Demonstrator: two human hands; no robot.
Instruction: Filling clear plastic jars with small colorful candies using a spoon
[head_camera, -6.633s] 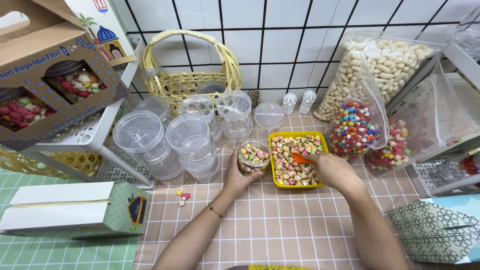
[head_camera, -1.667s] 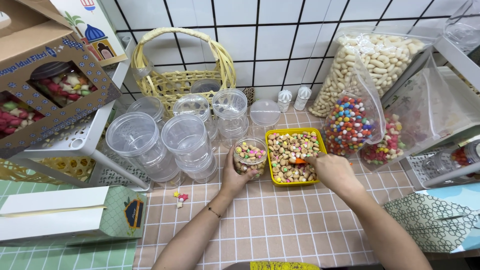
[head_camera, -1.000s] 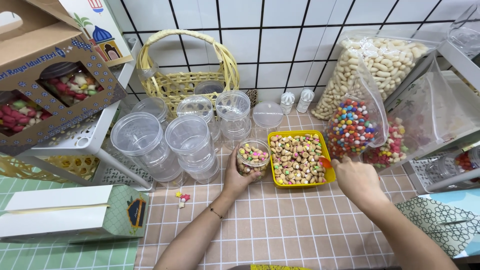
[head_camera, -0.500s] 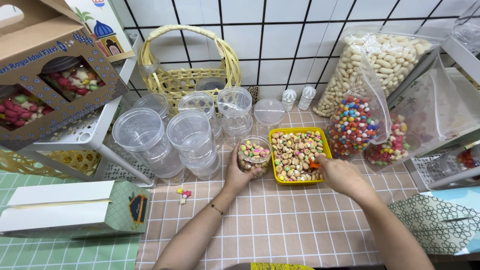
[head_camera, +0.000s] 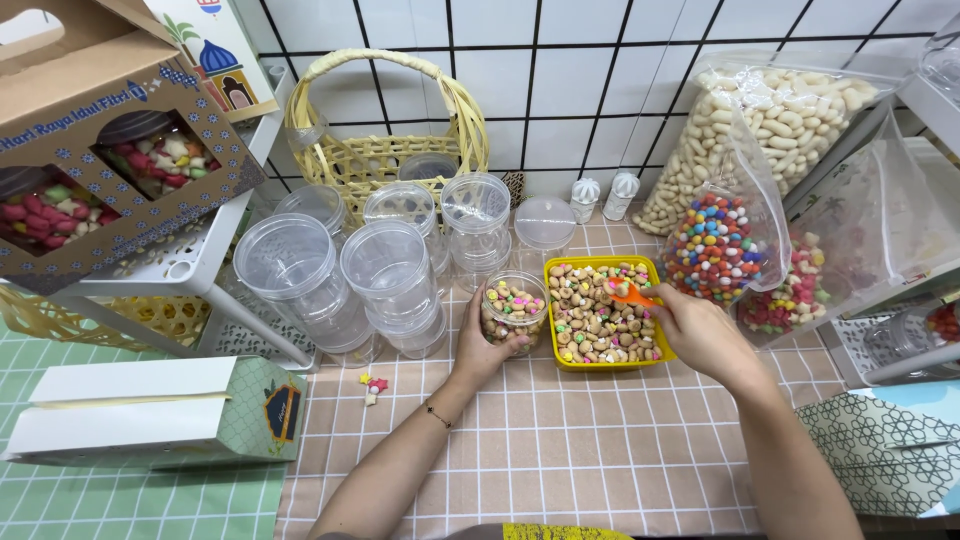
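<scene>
Jar (head_camera: 514, 310), small, clear and round, stands on the bench (head_camera: 560, 450) touching the near-left edge of the yellow tray (head_camera: 655, 352) and is roughly half filled with mixed coloured sweets. The left hand (head_camera: 480, 345) wraps it from the side away from the tray, grip closed round the wall, apparently to steady it upright with its mouth clear. The right hand (head_camera: 700, 330) sits at the tray's right edge, fingers pinched on an orange scoop (head_camera: 632, 295) whose bowl lies over the sweets in the tray; holding it low and level appears meant to keep the load from spilling.

Left of the tray, beyond the jar, stacks of empty clear jars (head_camera: 390, 275) stand close together, and they leave little room on that side of the held jar. Behind the tray rest a loose round lid (head_camera: 545, 220) and two small white caps (head_camera: 603, 195); further back a woven basket (head_camera: 385, 130) stands against the tiled wall. Right of the tray, nearly touching it, an open bag of coloured candy balls (head_camera: 715, 250) leans beside a larger bag of pale nuts (head_camera: 760, 120); both crowd the scooping hand. Well left of the tray lie a few spilled sweets (head_camera: 373, 388), a green gift box (head_camera: 150, 410) and a white rack (head_camera: 200, 270) carrying a cardboard box with windows (head_camera: 100, 150).
</scene>
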